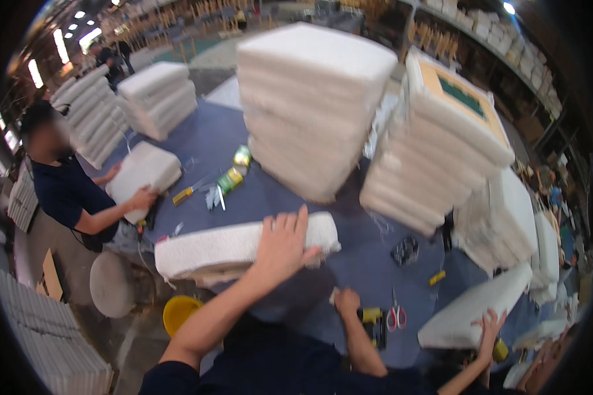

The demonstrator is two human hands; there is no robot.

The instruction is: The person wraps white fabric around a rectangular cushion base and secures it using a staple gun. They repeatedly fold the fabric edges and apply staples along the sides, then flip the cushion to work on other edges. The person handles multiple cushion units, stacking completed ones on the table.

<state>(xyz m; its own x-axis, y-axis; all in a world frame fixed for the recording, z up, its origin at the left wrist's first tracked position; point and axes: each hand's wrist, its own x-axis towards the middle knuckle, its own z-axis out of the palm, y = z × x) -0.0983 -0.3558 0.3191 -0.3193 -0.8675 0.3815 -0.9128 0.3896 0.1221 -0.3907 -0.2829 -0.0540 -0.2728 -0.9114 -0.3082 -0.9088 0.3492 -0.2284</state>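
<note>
A white fabric-covered seat cushion lies tilted at the table's near edge, with part of its underside showing. My left hand grips it across the right part, fingers over the far edge and thumb on the near side. Lower and to the right, my right hand is closed above the blue-grey tabletop; a small pale bit shows at its fingers, too little to name. Beside my right forearm lies a black and yellow staple gun. Red-handled scissors are just right of that.
Tall stacks of white cushions stand across the table. At left a co-worker handles another cushion; at right another person's hand touches a cushion. A yellow bucket and a round stool stand below left.
</note>
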